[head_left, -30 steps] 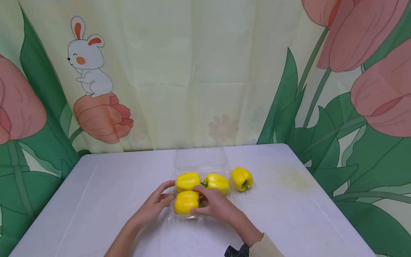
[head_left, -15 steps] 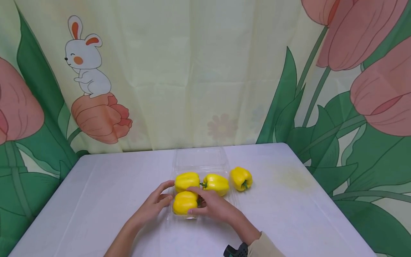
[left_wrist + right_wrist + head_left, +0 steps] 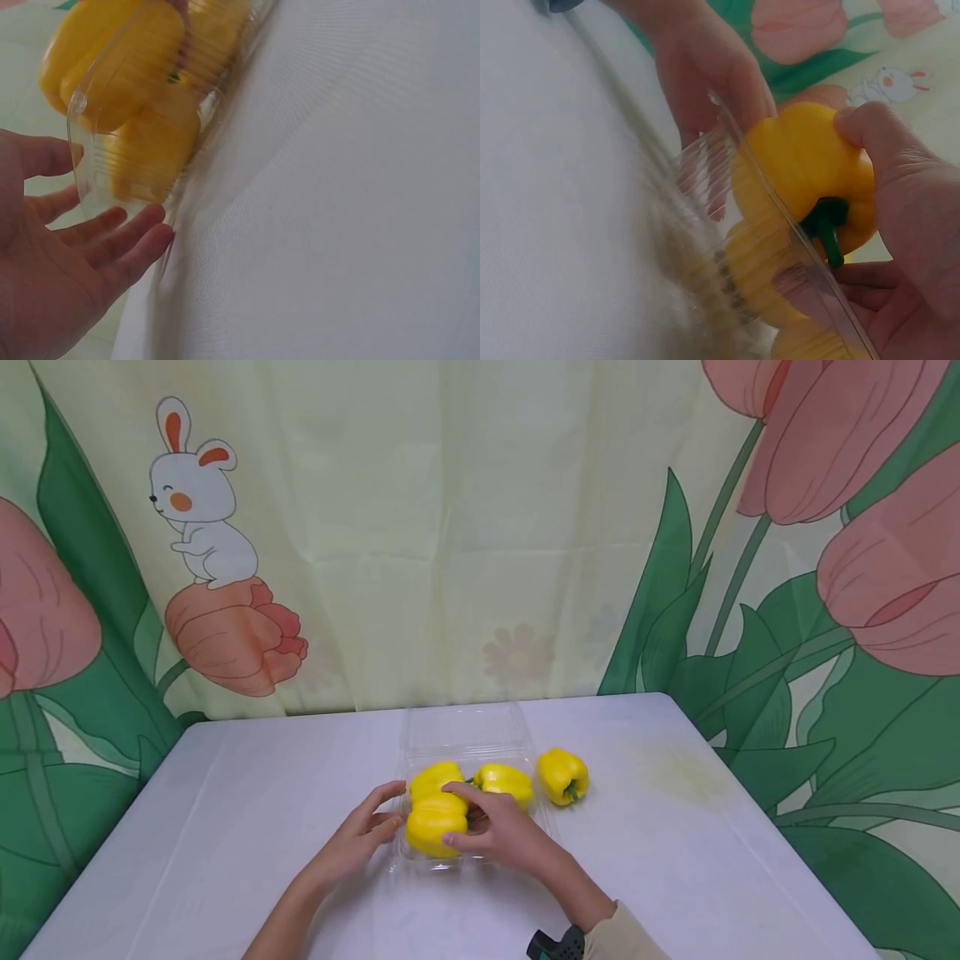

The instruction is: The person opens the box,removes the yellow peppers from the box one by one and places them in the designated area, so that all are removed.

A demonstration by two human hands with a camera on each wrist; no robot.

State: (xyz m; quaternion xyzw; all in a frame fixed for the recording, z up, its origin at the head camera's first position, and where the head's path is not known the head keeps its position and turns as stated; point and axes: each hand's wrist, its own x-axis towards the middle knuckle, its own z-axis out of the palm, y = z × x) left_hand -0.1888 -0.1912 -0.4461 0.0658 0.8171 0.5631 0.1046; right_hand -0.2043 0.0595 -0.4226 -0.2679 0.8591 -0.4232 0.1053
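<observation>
The white surface (image 3: 690,877) spreads beneath and around the fingers of both hands. On it, between the two sets of fingers and stretching away beyond them, lies a clear plastic container (image 3: 467,728), its lid folded back on the far side. Both forearms reach forward and slant inward toward it; a beige sleeve (image 3: 622,937) covers part of the right one, well behind its fingers. The left hand (image 3: 357,838) lies along the container's left wall, palm inward, its fingers spread, slightly bent and holding nothing; some tips meet the plastic. The right hand (image 3: 504,831) comes in from the opposite side, thumb nearer the person and fingers beyond, parted around a yellow pepper (image 3: 435,825) and gripping it, partly above the rim. Just past those fingertips is a second pepper (image 3: 435,774), inside the container; a third pepper (image 3: 504,781) lies in it beyond the right knuckles, and a fourth pepper (image 3: 562,775) outside it, farther right. The held pepper's green stem (image 3: 829,231) sits between right thumb and fingers, facing the palm.
</observation>
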